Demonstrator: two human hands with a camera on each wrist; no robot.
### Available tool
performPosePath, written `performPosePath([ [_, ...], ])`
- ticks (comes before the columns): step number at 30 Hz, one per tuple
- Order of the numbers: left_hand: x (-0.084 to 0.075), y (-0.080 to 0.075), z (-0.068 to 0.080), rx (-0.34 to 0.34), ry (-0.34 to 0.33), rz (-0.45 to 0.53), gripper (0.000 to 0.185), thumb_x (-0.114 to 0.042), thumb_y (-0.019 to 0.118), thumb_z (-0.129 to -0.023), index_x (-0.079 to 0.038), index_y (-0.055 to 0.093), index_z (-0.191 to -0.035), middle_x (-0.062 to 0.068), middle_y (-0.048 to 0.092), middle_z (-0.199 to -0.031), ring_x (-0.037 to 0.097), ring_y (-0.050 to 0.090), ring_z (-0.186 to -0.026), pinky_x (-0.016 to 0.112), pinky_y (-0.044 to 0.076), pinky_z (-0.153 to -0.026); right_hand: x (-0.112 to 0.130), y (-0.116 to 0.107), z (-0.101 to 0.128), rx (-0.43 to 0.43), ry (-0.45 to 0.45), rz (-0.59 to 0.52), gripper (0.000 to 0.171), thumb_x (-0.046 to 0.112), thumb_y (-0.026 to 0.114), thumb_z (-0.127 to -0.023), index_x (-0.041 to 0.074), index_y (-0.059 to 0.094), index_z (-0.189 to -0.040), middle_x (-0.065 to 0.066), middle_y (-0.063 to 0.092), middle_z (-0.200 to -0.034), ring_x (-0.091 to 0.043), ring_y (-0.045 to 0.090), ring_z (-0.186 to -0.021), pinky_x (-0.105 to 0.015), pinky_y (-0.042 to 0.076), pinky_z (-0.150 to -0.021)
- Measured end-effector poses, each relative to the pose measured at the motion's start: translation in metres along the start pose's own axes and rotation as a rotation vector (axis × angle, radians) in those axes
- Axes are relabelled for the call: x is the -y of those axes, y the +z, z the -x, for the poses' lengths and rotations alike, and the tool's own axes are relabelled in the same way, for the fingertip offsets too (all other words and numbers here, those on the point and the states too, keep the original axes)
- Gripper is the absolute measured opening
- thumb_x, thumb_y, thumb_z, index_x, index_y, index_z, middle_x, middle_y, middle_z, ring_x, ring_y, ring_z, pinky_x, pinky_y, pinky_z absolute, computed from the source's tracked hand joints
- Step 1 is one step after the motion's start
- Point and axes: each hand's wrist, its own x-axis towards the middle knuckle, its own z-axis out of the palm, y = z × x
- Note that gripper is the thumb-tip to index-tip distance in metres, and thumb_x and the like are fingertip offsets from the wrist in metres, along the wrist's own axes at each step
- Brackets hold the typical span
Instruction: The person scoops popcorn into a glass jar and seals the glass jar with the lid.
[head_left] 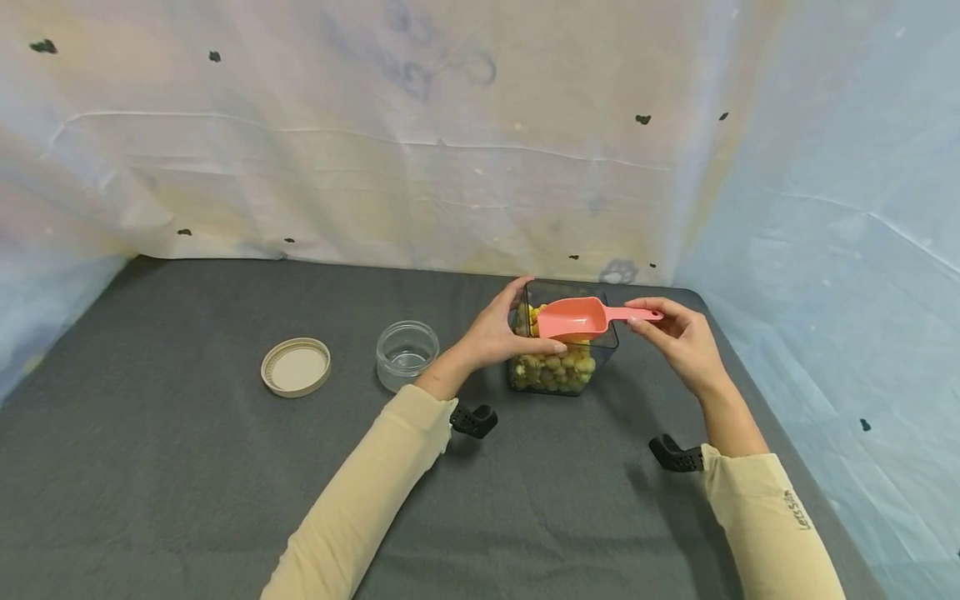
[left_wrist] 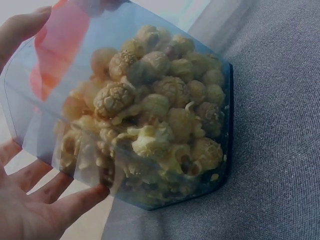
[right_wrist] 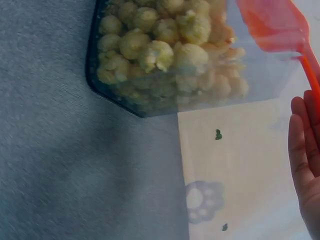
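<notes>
A clear plastic container [head_left: 555, 291] stands on the grey cloth, partly filled with yellowish popcorn [head_left: 553, 372]. My left hand [head_left: 491, 333] grips it near the top, thumb along the near side and fingers spread around the left and far sides. A pink scoop [head_left: 573, 318] lies level across the container's open top, and no popcorn shows in its bowl. My right hand [head_left: 684, 337] pinches the scoop's handle between thumb and fingers, to the right of the container. Through the wall in the left wrist view, the scoop [left_wrist: 57, 50] appears above the popcorn heap.
An open glass jar [head_left: 406, 360] stands left of the container, close to the left forearm. Farther left lies a round, cream-coloured lid [head_left: 296, 367] with its inner side up. Patterned sheeting [head_left: 390, 200] rises behind the table and along its right side.
</notes>
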Motion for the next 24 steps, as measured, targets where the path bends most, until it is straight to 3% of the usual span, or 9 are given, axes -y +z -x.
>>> performPosePath([
  [12, -0.001, 0.002, 0.000, -0.007, -0.013, -0.008, 0.102, -0.041, 0.084, -0.070, -0.036, 0.021, -0.151, 0.000, 0.028, -0.155, 0.021, 0.032, -0.139, 0.055, 0.036, -0.106, 0.013, -0.016, -0.010, -0.018, -0.006, 0.101, 0.026, 0.005, 0.065, -0.091, -0.005, 0.064, -0.114, 0.016, 0.063, -0.090, 0.001, 0.060, -0.073, -0.013, 0.047, -0.064],
  [24, -0.003, 0.004, 0.000, 0.000, -0.009, 0.009, 0.101, -0.040, 0.083, -0.072, -0.036, 0.021, -0.151, 0.001, 0.026, -0.156, 0.022, 0.032, -0.140, 0.056, 0.035, -0.106, 0.031, -0.027, -0.016, 0.000, -0.016, 0.251, 0.028, 0.008, 0.068, -0.089, -0.004, 0.065, -0.114, 0.019, 0.063, -0.084, 0.001, 0.056, -0.068, -0.019, 0.038, -0.054],
])
